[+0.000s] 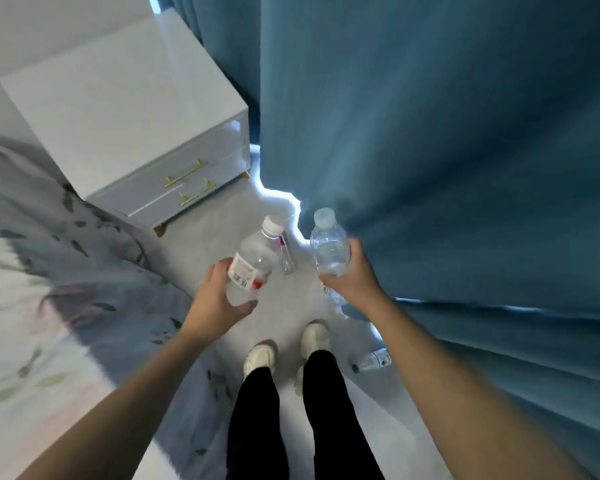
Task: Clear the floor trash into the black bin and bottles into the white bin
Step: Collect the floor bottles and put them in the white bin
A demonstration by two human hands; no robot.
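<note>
Standing on the pale floor (378,427) in white sneakers (260,356), the person has a bottle in each hand. Left hand (219,296) is wrapped around a labelled bottle (253,261) that tilts right; right hand (352,275) is closed on a clear bottle (329,242) held upright. Another bottle (373,361) lies by the curtain (465,150), one more small bottle (286,252) beyond the hands, near the nightstand (136,133).

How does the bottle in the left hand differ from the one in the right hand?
The left bottle has a white-and-red label and a white cap; the right bottle shows no label and has a pale bluish cap. The left one tilts to the right; the right one stands near upright. Both are clear plastic, capped, and held off the floor.
</note>
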